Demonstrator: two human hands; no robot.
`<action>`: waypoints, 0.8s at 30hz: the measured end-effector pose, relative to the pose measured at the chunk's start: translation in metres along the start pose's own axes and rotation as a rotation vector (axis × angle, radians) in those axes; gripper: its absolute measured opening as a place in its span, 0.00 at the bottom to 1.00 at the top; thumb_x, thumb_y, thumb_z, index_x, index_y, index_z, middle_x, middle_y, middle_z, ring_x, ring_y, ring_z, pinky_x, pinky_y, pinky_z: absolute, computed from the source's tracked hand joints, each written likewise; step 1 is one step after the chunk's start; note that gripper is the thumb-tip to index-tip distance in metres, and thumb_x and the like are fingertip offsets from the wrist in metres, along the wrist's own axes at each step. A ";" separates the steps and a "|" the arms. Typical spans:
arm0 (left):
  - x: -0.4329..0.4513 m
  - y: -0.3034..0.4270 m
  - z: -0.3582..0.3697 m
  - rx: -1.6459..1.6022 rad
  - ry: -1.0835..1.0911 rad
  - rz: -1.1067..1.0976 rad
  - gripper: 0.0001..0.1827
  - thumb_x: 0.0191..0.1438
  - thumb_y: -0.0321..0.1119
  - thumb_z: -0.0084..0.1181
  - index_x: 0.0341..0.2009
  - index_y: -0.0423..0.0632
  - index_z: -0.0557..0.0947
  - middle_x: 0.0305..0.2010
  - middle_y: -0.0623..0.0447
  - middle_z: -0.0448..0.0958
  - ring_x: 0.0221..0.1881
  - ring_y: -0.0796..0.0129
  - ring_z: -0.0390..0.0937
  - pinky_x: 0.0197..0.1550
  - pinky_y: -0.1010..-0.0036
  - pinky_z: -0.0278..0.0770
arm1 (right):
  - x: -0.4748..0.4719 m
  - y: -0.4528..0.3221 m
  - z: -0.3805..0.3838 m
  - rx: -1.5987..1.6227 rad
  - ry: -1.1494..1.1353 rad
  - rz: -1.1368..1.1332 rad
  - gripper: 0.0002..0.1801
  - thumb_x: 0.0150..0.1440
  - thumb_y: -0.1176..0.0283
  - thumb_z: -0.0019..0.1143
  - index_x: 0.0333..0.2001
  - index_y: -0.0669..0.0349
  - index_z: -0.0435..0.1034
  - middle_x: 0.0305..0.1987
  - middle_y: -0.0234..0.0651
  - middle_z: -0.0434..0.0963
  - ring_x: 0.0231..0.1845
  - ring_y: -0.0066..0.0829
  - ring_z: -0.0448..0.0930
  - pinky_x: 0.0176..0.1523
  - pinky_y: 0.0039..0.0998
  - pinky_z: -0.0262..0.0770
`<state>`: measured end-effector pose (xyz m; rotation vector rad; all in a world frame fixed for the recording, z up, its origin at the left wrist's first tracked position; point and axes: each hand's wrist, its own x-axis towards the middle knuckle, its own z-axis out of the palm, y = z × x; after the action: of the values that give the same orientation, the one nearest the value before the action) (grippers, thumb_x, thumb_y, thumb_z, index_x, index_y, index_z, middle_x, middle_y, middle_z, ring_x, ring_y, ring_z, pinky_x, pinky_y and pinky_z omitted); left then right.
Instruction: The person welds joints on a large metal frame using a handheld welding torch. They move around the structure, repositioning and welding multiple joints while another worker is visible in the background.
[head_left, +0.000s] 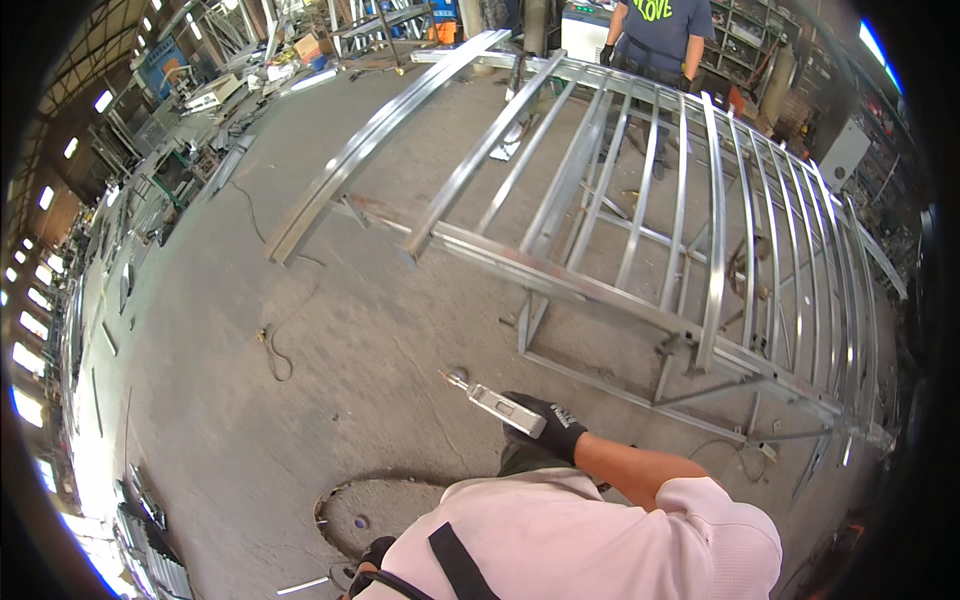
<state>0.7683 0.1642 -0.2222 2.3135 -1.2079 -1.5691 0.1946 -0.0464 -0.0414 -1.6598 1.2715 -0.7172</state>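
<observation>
My right hand (547, 427), in a black glove, grips a boxy silver handheld welding gun (504, 409). Its narrow copper-coloured tip points to the left, above the concrete floor and apart from the metalwork. My left hand (377, 553), also black-gloved, shows only in part at the bottom, beside my shirt. A black cable (397, 583) passes close to it; whether the fingers hold anything is hidden. Ahead and to the right lies a large welded frame (585, 281) of shiny metal tubes, with many parallel crossbars, raised on a metal support (529, 330).
A long tube (375, 142) overhangs the frame's left end. Beyond the frame stands a person (667, 37) in dark gloves. A cable with a plug (264, 345) and a looped hose (319, 510) lie on the floor. Metal stock (157, 570) is piled at the left.
</observation>
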 end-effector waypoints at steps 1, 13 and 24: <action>0.008 0.015 -0.012 -0.019 0.014 -0.009 0.23 0.70 0.43 0.58 0.64 0.48 0.83 0.54 0.48 0.86 0.51 0.62 0.84 0.56 0.61 0.84 | 0.023 -0.006 -0.010 -0.026 0.022 -0.058 0.37 0.68 0.53 0.66 0.74 0.56 0.68 0.70 0.51 0.80 0.67 0.54 0.82 0.70 0.44 0.78; 0.153 0.207 -0.159 0.785 -0.010 0.369 0.25 0.72 0.48 0.56 0.66 0.48 0.83 0.70 0.41 0.80 0.72 0.47 0.75 0.76 0.55 0.71 | 0.183 -0.052 -0.132 0.460 0.367 -0.091 0.29 0.68 0.70 0.70 0.71 0.65 0.71 0.64 0.42 0.83 0.63 0.34 0.84 0.67 0.35 0.80; 0.278 0.546 -0.212 0.587 -0.129 0.822 0.22 0.69 0.37 0.59 0.63 0.40 0.84 0.63 0.41 0.86 0.62 0.52 0.85 0.65 0.61 0.81 | 0.230 -0.037 -0.132 0.408 1.111 0.247 0.22 0.68 0.72 0.71 0.64 0.62 0.74 0.47 0.28 0.83 0.41 0.16 0.80 0.45 0.24 0.79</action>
<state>0.6841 -0.4596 -0.0674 1.5273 -2.4781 -1.1449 0.1678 -0.3026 0.0320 -0.6894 1.8379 -1.7180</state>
